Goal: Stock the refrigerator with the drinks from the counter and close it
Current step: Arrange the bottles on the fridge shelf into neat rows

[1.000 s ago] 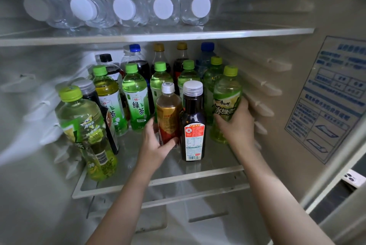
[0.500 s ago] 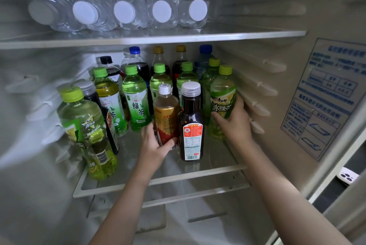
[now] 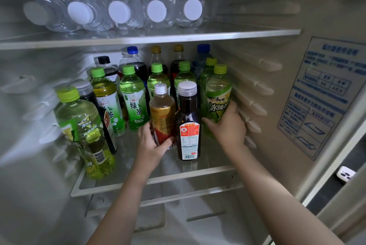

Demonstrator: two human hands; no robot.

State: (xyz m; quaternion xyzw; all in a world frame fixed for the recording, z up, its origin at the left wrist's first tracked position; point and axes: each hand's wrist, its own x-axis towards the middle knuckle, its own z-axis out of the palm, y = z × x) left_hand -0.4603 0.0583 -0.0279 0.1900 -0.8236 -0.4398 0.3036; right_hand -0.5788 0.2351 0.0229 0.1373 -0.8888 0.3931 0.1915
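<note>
Glass shelf, front edge: my left hand curled round the base of the amber bottle, just beside the dark bottle, while my right hand wrapped the green tea bottle near the right wall. Against a second earlier, both grips had held and the green tea bottle sat slightly deeper, so I judged placement nearly finished. Behind stood the back rows; the refrigerator remained open.

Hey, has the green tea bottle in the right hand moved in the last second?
Yes, slightly. The green tea bottle, gripped by the right hand, has slid deeper into the shelf and leftward, narrowing its gap to the standing dark brown bottle.
</note>
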